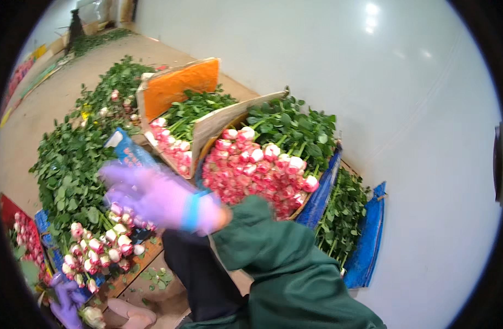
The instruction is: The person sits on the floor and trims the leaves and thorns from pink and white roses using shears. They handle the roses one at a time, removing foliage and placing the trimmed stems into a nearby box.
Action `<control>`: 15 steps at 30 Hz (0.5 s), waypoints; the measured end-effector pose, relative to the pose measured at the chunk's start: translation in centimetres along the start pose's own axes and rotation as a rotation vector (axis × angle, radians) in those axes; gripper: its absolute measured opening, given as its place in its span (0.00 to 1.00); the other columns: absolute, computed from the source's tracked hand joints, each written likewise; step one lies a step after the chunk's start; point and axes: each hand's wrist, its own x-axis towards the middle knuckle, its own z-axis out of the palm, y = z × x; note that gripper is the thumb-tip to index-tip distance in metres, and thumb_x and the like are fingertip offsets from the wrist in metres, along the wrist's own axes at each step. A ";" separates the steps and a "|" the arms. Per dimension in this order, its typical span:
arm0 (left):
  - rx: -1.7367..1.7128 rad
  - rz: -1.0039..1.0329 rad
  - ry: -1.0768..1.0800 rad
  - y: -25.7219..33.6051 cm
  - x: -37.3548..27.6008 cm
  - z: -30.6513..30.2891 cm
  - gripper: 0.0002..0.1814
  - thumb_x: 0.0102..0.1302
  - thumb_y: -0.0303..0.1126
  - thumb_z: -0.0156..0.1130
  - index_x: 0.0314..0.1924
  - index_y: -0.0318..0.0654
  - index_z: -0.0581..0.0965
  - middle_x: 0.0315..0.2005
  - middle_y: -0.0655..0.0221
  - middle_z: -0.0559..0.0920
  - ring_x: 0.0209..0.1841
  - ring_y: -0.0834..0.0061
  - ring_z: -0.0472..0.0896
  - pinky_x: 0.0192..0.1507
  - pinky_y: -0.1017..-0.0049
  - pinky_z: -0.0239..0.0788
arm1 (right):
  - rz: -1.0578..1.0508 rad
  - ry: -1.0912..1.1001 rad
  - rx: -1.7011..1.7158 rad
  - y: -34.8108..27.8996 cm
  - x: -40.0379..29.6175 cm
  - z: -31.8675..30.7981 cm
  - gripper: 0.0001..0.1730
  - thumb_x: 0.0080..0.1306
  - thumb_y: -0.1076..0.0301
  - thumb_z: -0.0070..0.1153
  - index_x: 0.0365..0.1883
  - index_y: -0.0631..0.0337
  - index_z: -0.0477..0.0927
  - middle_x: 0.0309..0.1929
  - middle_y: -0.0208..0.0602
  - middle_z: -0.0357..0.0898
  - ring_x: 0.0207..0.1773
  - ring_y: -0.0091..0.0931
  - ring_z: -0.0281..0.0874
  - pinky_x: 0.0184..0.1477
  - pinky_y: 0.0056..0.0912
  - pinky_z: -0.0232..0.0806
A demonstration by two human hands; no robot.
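My right hand (152, 197), in a purple and pink glove with a blue band at the wrist, is blurred by motion. Its fingers look apart, with nothing seen in them. It is above a heap of roses (97, 251) with white and pink heads and leafy green stems (70, 172). At the lower left edge is my left hand (66, 302), gloved in purple. A pale rose head (93, 316) lies against or beside its fingers; whether they grip its stem I cannot tell.
A wrap of pink roses (255, 168) and an orange-lined wrap (181, 86) stand beyond my right arm. Stems rest by a blue sheet (368, 242) along the pale wall (432, 164). Fallen leaves (156, 277) lie near a wooden edge (132, 269). A red-backed rose bundle (27, 234) is far left.
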 end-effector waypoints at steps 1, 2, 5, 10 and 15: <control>-0.101 0.003 0.013 2.6 -1.4 5.0 0.15 0.68 0.32 0.48 0.51 0.33 0.70 0.33 0.68 0.76 0.20 0.86 0.70 0.20 0.84 0.61 | -0.139 -0.091 -0.143 1.5 3.0 4.7 0.32 0.66 0.51 0.49 0.58 0.69 0.65 0.51 0.57 0.72 0.51 0.42 0.73 0.52 0.38 0.65; -0.204 0.005 -0.007 5.5 -2.2 11.0 0.11 0.65 0.29 0.52 0.43 0.30 0.74 0.30 0.67 0.78 0.21 0.84 0.71 0.21 0.84 0.63 | -0.167 -0.085 -0.145 3.4 3.9 8.7 0.34 0.65 0.49 0.48 0.58 0.69 0.64 0.49 0.58 0.73 0.51 0.45 0.72 0.53 0.41 0.64; -0.354 -0.231 -0.008 4.7 -4.5 16.5 0.12 0.58 0.26 0.60 0.43 0.32 0.75 0.30 0.68 0.80 0.28 0.78 0.77 0.31 0.76 0.71 | 0.002 -0.385 -0.005 4.0 5.0 17.7 0.37 0.64 0.46 0.47 0.59 0.70 0.62 0.52 0.61 0.70 0.54 0.47 0.70 0.55 0.43 0.62; 0.330 -0.383 -0.409 -1.9 -7.1 16.1 0.20 0.60 0.45 0.57 0.46 0.40 0.76 0.36 0.57 0.81 0.40 0.59 0.80 0.46 0.66 0.69 | 0.179 -0.386 -0.203 10.3 3.1 23.9 0.21 0.63 0.55 0.50 0.47 0.63 0.73 0.39 0.50 0.77 0.44 0.40 0.76 0.46 0.38 0.67; -0.103 -0.506 -0.375 -7.6 -12.1 14.3 0.17 0.64 0.40 0.55 0.50 0.42 0.75 0.36 0.65 0.82 0.38 0.72 0.80 0.42 0.75 0.71 | 0.419 -0.419 -0.162 15.4 1.6 23.5 0.24 0.61 0.59 0.51 0.54 0.59 0.72 0.39 0.45 0.79 0.43 0.37 0.77 0.46 0.36 0.67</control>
